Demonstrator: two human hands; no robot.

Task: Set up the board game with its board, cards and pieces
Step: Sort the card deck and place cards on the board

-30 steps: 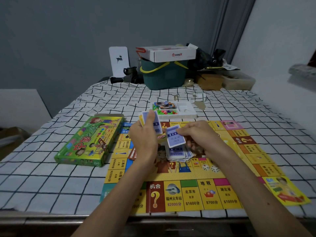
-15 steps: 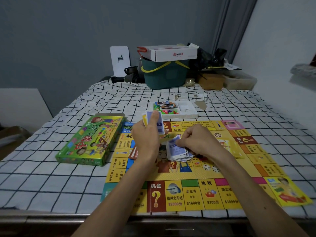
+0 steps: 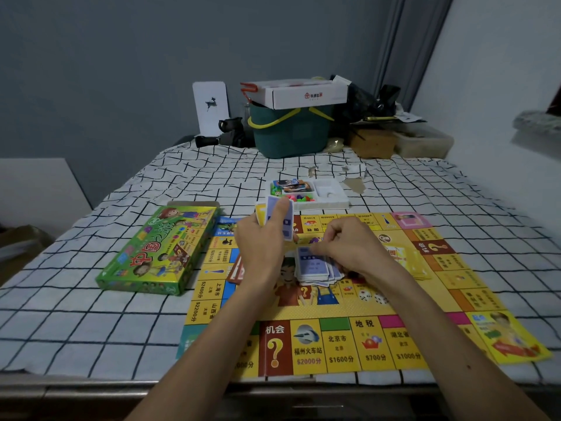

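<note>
Left hand (image 3: 261, 247) gripped a fan of cards (image 3: 274, 218), thumb across their blue backs; their faces were hidden. Right hand (image 3: 352, 247) curled over the card pile (image 3: 314, 265) at the centre of the board (image 3: 334, 302); whether it pinched the top card or only touched it could not be told. Forearms covered parts of the board. Contents of the white tray (image 3: 331, 196), just beyond the board's far edge, were too small to identify. Game box (image 3: 158, 250) lay beside the board's left edge, with checked cloth (image 3: 76, 323) open beyond it.
</note>
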